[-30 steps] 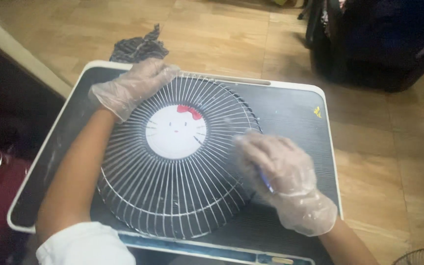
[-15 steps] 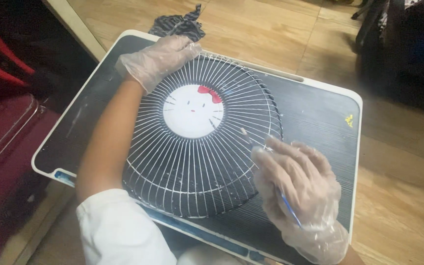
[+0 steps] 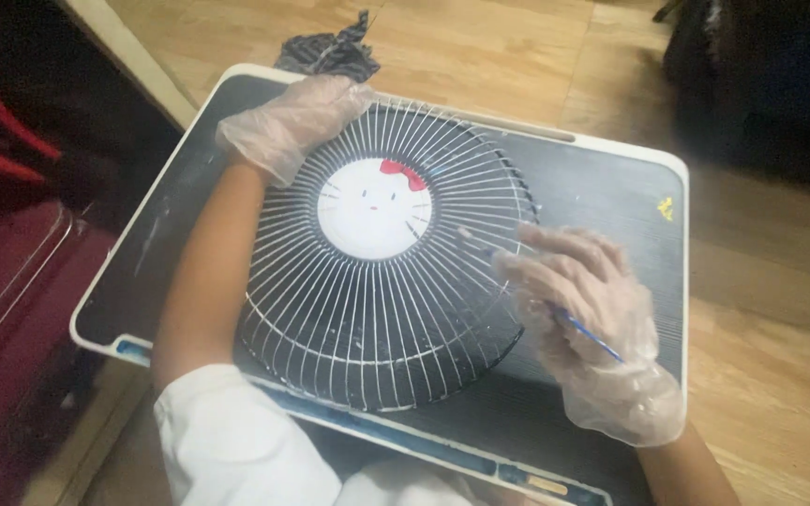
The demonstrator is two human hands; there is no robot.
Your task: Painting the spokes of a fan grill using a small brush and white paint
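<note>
White wire: a round fan guard (image 3: 382, 281) lay face up on a dark lap desk (image 3: 602, 197) with a white rim, filling most of the left and middle of its top. At the hub sat a white disc (image 3: 374, 208) painted with a cartoon cat face and a red bow. The spokes ran outward from that disc to the outer ring, and pale specks showed on some of them near the lower edge.

Left hand (image 3: 294, 122), in a thin clear plastic glove, was laid over the far rim of the guard, fingers curled down onto the wires, gripping the edge. The forearm ran along the guard's left side, and a white sleeve (image 3: 227, 440) showed near the shoulder.

Right hand (image 3: 578, 300), gloved the same way, rested against the guard's right rim. It was closed around a slim blue-handled brush (image 3: 588, 335), held like a pen; the handle stuck out behind the fingers. The tip was hidden by the fingers and blur, so I could not tell whether it touched the wires.

A small yellow mark (image 3: 665, 208) sat near the desk's far right corner. The desk stood on a wooden floor (image 3: 517, 56). A crumpled dark striped cloth (image 3: 330, 52) lay on the floor just beyond the desk's far edge. Red fabric (image 3: 11, 281) lay to the left, and a dark bulky shape (image 3: 761, 75) sat at the upper right.
</note>
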